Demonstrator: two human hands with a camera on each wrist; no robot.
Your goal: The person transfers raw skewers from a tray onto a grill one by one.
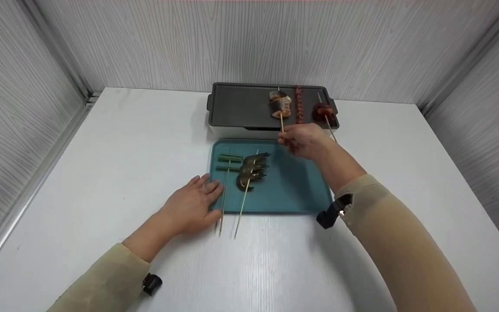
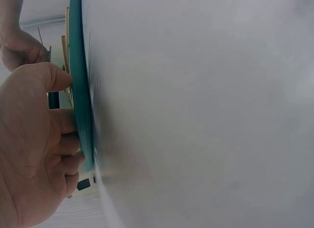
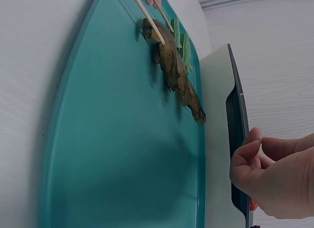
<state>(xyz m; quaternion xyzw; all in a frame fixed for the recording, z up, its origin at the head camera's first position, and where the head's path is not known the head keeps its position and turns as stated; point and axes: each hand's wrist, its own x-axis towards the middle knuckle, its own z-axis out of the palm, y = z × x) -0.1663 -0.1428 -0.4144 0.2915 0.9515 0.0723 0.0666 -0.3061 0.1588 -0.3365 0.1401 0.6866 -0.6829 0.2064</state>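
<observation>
My right hand pinches the wooden stick of a skewer threaded with chunky pieces that look like fish with dark, silvery skin. The chunks lie at the front half of the black grill plate; in the right wrist view the hand is beside the plate's front edge. My left hand rests at the left edge of the teal tray, fingers extended over its rim. Close by on the tray are a green vegetable skewer and a shrimp skewer, their sticks overhanging the front edge.
A skewer of small red pieces and one with dark red, glossy pieces lie on the grill's right side. The grill stands directly behind the tray on a white table. Grey wood-grain panels surround the table's back and sides.
</observation>
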